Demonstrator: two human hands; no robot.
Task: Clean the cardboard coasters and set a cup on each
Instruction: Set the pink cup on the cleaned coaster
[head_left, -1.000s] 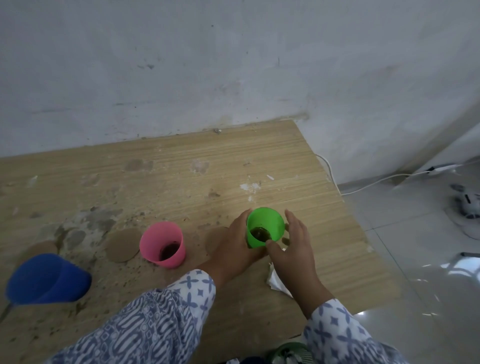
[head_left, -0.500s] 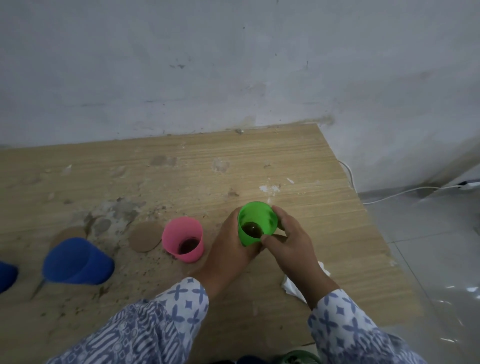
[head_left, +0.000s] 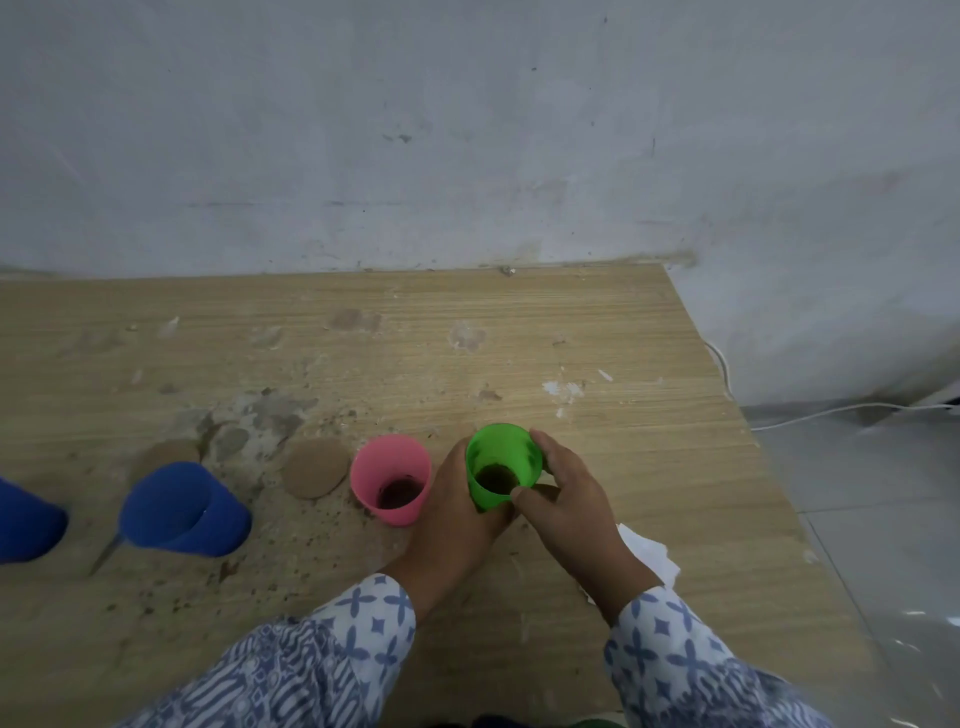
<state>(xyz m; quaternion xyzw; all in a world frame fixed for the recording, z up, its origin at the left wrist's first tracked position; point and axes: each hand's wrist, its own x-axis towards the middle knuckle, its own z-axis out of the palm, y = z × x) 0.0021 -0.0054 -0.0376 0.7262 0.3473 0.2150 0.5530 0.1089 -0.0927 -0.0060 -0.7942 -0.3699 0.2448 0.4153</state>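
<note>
A green cup (head_left: 501, 465) stands upright on the wooden table (head_left: 623, 353), brown residue at its bottom. My left hand (head_left: 452, 512) wraps its left side and my right hand (head_left: 569, 501) grips its right side and rim. A pink cup (head_left: 390, 479) stands just left of it, also with brown residue inside. A bare round cardboard coaster (head_left: 315, 467) lies left of the pink cup. Another coaster (head_left: 169, 452) shows behind a blue cup (head_left: 182, 509) that lies on its side. Whatever is under the green cup is hidden by my hands.
A second blue object (head_left: 26, 519) sits at the left edge. A crumpled white tissue (head_left: 647, 558) lies behind my right wrist. Dirt specks and stains cover the table's middle. The table's right edge drops to a tiled floor with a white cable (head_left: 810, 413).
The view has shifted right to left, bringing the blue cups further in. Both hands stay on the green cup, which has hardly moved on the table.
</note>
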